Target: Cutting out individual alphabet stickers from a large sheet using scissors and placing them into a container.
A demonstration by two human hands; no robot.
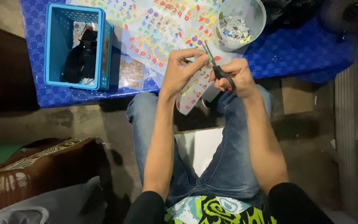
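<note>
My left hand (pixel 183 68) pinches a clear sheet of colourful letter and number stickers (pixel 193 91), which hangs down over my lap. My right hand (pixel 237 76) grips black-handled scissors (pixel 214 64), blades pointing up into the sheet's top edge beside my left fingers. Both hands are held just in front of a low blue table (pixel 295 54). I sit with knees apart in blue jeans.
More sticker sheets (pixel 154 29) lie spread on the table. A clear round tub (pixel 251 16) with several small cut pieces stands at the back right. A blue plastic basket (pixel 77 45) holding dark items stands at the left. A brown patterned cushion (pixel 42 170) lies on the floor left.
</note>
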